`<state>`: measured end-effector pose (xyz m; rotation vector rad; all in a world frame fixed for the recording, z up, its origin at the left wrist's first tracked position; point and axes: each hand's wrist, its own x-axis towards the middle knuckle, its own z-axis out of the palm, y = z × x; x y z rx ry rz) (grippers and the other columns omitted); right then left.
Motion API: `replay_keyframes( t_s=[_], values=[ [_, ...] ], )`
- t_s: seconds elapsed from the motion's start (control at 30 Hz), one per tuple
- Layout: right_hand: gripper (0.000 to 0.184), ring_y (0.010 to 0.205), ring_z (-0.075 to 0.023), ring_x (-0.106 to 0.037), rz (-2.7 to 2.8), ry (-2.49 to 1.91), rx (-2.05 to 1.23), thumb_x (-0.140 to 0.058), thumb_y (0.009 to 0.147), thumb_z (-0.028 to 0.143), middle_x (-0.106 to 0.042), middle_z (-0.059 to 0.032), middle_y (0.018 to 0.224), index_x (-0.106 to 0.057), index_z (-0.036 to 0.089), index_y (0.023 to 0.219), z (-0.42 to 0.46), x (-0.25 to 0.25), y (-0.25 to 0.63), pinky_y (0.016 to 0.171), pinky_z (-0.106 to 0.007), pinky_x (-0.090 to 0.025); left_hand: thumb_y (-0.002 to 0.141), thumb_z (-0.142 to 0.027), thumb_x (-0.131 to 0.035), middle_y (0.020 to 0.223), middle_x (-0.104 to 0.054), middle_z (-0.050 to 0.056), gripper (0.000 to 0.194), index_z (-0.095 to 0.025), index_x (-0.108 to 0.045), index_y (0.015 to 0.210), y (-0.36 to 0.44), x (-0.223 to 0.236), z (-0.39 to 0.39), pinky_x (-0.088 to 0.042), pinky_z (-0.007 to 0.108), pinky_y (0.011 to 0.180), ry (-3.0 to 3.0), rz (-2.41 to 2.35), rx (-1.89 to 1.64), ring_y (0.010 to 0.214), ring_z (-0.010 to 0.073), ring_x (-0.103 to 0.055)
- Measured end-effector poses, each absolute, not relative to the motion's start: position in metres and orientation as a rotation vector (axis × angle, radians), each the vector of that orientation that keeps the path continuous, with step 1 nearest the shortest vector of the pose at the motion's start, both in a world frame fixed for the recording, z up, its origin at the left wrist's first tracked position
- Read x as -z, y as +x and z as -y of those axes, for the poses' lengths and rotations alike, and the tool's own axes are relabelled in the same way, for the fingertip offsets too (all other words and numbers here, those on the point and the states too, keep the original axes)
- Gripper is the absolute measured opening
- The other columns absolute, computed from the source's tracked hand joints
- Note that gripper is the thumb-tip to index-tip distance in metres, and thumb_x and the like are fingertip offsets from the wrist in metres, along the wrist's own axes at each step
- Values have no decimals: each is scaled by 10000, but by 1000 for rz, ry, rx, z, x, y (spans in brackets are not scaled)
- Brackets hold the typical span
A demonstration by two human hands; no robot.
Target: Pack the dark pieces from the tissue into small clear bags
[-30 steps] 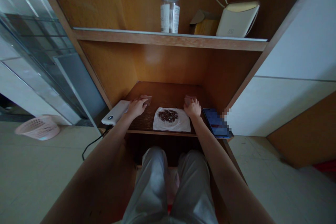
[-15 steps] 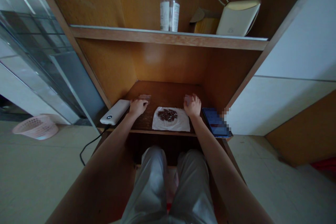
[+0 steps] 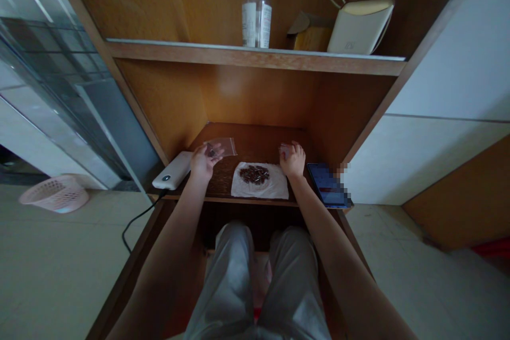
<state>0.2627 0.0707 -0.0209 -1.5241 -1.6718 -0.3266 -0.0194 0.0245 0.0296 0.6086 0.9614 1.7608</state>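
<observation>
Clear zip bag (image 3: 227, 146) at the left hand (image 3: 204, 162), over on the left part of the brown board (image 3: 258, 143). Sticks out to the right past the fingertips, with a reddish strip along its short end. Looks see-through and mostly flat. Can't tell if pinched or just lying against the fingers.

As for the left hand: turned partly palm up, with fingers loosely spread. Can make out something dark around the fingers, but too small to name.

Now for the right hand (image 3: 294, 161): back facing up, with fingers bent over a second clear bag (image 3: 283, 149). Can't tell how firmly gripped, or if only touched, with most of that bag tucked behind the fingers. Rests just beside the top right corner of a white cloth (image 3: 277, 189).

On that cloth, between both hands and a bit nearer the front edge: a loose pile of small dark brown pieces (image 3: 254, 174), a few with a pale glint. Too small to identify, sorry.

Further out on the same board: a white power bank (image 3: 174, 171) near the left wrist, with a black cable (image 3: 135, 218) dangling off its front end, and a phone (image 3: 324, 186) with a lit screen to the right of the right hand, partly pixelated.

Up on the shelf (image 3: 255, 56): a clear bottle (image 3: 257, 18) with a white cap, standing upright, then a small cardboard box (image 3: 313, 37) and a cream device (image 3: 358, 26) with a looped strap.
</observation>
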Motion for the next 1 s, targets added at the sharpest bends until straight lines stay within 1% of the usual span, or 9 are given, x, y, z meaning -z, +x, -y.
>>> replay_keyframes(
  t_s=[0.1,0.27,0.5,0.57,0.67,0.77,0.83,0.9,1.0],
  values=[
    [333,1138,-275,-441,1667,-1495,326,-465,775,216,-526,-154,1221,-560,130,1083,-71,22,263,944,-433,-342,830,-219,-489,788,-689,28,73,-182,-538,791,-17,-17,-15,-484,265,631,494,-889,-1666,717,155,-668],
    [315,1135,-271,-435,1656,-1461,308,-456,781,196,-527,-159,1211,-565,133,1070,-71,19,261,941,-437,-338,739,-119,-601,738,-682,26,56,-160,-576,767,-7,3,-1,-509,258,665,531,-866,-1666,660,128,-654],
    [281,1027,-235,-492,1830,-1216,215,-426,813,159,-589,-112,1119,-625,166,1012,-52,-1,246,911,-414,-348,670,-143,-682,758,-685,24,177,-155,-572,808,-4,8,6,-502,258,602,708,-876,-1616,634,139,-653],
    [283,1067,-230,-482,1929,-1117,157,-436,818,163,-588,-93,1134,-647,189,1005,-40,-8,233,926,-417,-344,661,-154,-695,761,-682,20,201,-157,-572,821,-6,9,6,-502,255,607,728,-875,-1603,644,138,-654],
    [256,1242,-240,-360,2084,-1060,73,-485,793,164,-541,-49,1230,-691,236,927,-21,-16,211,1002,-447,-290,648,-166,-707,773,-679,16,222,-159,-576,827,-7,10,6,-505,257,619,749,-862,-1596,659,136,-655],
    [243,1329,-246,-253,2213,-1079,-46,-522,793,184,-479,-30,1317,-703,263,935,-10,-17,192,1069,-494,-199,648,-166,-703,775,-677,16,217,-159,-575,824,-6,9,7,-505,259,626,749,-853,-1597,666,134,-653],
    [234,1354,-256,-215,2236,-1121,-170,-538,810,224,-449,-31,1356,-696,273,975,-10,-15,183,1074,-520,-185,653,-171,-699,773,-675,17,210,-157,-572,820,-6,9,7,-502,261,629,752,-860,-1591,662,131,-650],
    [229,1356,-255,-226,2204,-1151,-285,-554,823,261,-449,-48,1365,-689,264,1007,-14,-12,178,1069,-510,-216,654,-183,-701,769,-673,18,212,-156,-567,816,-6,8,8,-502,267,636,758,-870,-1591,652,128,-647],
    [197,1307,-215,-340,2118,-1127,-351,-561,834,254,-535,-69,1282,-702,240,971,-24,-9,175,1070,-442,-262,644,-207,-713,777,-674,17,247,-158,-561,832,-5,8,8,-507,284,654,786,-872,-1609,659,135,-653]
  ],
)
